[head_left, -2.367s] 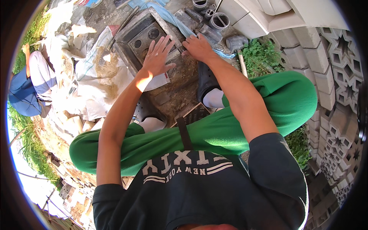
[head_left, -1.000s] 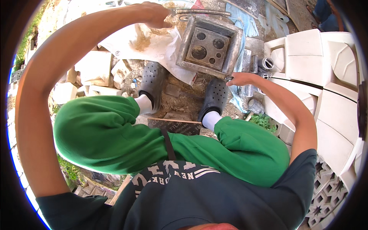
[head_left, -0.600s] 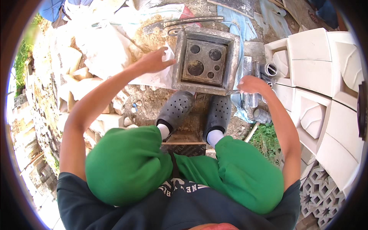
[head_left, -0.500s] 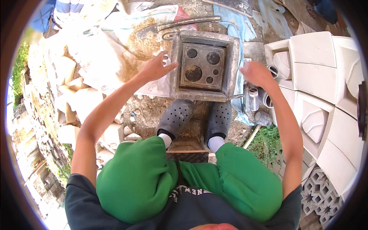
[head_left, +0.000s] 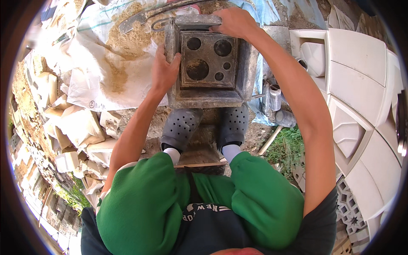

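A grey, worn square mould (head_left: 204, 100) stands in front of my feet, its thick walls framing a recessed plate (head_left: 210, 59). Several dark round spots of different sizes mark that plate; whether they are holes cannot be told. My left hand (head_left: 165, 73) grips the left wall, thumb over the rim and fingers against the outer side. At the far right corner, my right hand (head_left: 237, 23) is closed over the top of the far wall, its fingertips reaching the inner edge.
Sandy white sacking (head_left: 91, 63) lies left of the mould, with a long metal tool (head_left: 148, 16) beyond. Broken pale blocks (head_left: 78, 125) are heaped further left. At right stand white cast blocks (head_left: 355, 55), metal cylinders (head_left: 275, 95) and patterned openwork blocks (head_left: 350, 208). My grey clogs (head_left: 182, 127) are close below.
Both hands, apart from the mould's rim or just at it before, now grip it. The right moved left and away to the far wall. The mould appears higher and further left in view.
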Tool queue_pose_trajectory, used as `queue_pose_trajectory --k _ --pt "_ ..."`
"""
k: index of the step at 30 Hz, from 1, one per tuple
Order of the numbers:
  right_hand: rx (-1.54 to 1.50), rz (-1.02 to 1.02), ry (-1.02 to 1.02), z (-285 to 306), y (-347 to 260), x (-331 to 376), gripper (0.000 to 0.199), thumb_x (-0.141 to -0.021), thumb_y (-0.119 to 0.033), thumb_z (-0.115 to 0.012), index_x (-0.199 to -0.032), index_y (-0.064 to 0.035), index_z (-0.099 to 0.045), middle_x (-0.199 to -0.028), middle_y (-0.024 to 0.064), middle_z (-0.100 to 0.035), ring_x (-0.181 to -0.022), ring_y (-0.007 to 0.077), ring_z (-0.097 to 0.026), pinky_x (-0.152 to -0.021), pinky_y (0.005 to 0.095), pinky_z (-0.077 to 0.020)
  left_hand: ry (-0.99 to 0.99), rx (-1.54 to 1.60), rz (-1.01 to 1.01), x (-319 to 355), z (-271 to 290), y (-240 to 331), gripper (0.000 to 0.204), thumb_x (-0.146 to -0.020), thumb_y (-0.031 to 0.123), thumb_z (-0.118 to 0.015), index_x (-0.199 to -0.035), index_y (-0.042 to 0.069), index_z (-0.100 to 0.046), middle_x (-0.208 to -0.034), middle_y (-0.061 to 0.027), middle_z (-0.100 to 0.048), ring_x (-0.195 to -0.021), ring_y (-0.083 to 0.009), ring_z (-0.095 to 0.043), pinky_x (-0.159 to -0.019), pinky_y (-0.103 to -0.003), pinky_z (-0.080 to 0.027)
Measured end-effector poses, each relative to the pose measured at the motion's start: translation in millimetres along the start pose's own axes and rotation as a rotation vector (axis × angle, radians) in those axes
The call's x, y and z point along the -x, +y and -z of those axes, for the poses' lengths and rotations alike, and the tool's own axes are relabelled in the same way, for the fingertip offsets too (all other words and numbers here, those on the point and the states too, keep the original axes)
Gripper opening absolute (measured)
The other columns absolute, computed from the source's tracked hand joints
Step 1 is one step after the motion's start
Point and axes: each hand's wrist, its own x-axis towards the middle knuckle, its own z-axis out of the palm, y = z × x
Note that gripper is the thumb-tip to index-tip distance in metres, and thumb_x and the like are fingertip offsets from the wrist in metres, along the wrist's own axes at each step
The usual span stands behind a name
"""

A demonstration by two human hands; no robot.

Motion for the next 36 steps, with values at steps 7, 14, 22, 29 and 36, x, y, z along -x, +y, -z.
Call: queue_pose_trajectory --k 7,14,22,29,36 --pt "-0.081 0.025 0.026 7.6 2.4 5.9 0.04 -0.081 -0.044 -0.07 -0.109 -0.0152 -0.07 -0.093 0.0164 -0.071 -0.091 0.0356 -0.068 -0.08 0.0475 -0.0541 0.014 0.033 -0.077 0.2 -1.1 -2.0 0.038 -0.088 0.01 -0.063 -0.121 -0.005 -0.052 -0.101 -0.0169 -0.067 -0.091 -0.0209 -0.064 -0.082 -0.033 -0.049" --pt "-0.12 0.193 -0.031 20.8 16.4 6.4 0.045 -0.076 -0.029 -0.069 -0.11 -0.0001 -0.062 -0.084 0.0237 -0.068 -0.085 0.0446 -0.065 -0.076 0.0524 -0.0517 0.023 -0.116 -0.099 -20.7 -3.8 19.6 0.038 -0.087 0.012 -0.064 -0.119 -0.006 -0.054 -0.101 -0.0204 -0.068 -0.09 -0.027 -0.066 -0.081 -0.038 -0.049" --pt "-0.095 0.078 -0.108 34.4 -14.7 -4.1 0.058 -0.088 -0.061 -0.056 -0.112 -0.0096 -0.068 -0.091 0.0183 -0.07 -0.09 0.037 -0.067 -0.083 0.0481 -0.0513 0.081 -0.17 -0.111 -23.7 -2.5 9.8 0.048 -0.084 0.019 -0.065 -0.124 -0.004 -0.051 -0.093 -0.0267 -0.067 -0.086 -0.0395 -0.066 -0.077 -0.044 -0.05" --pt "-0.782 -0.105 -0.195 -7.8 -15.3 -83.5 0.054 -0.096 -0.05 -0.05 -0.121 -0.0057 -0.067 -0.108 0.0154 -0.071 -0.101 0.0278 -0.065 -0.091 0.0395 -0.0472 0.063 -0.125 -0.004 -21.3 -3.6 11.1 0.052 -0.085 0.018 -0.065 -0.129 -0.004 -0.046 -0.08 -0.0262 -0.066 -0.075 -0.0431 -0.065 -0.068 -0.047 -0.05" --pt "-0.826 -0.101 -0.317 -12.4 -29.7 -118.4 0.029 -0.09 -0.025 -0.07 -0.105 -0.0004 -0.074 -0.097 0.0074 -0.073 -0.086 0.0142 -0.064 -0.082 0.029 -0.0486 -0.023 -0.103 0.126 -18.7 3.5 20.7 0.051 -0.086 0.017 -0.063 -0.129 -0.004 -0.045 -0.084 -0.0286 -0.066 -0.081 -0.0463 -0.065 -0.072 -0.05 -0.05"
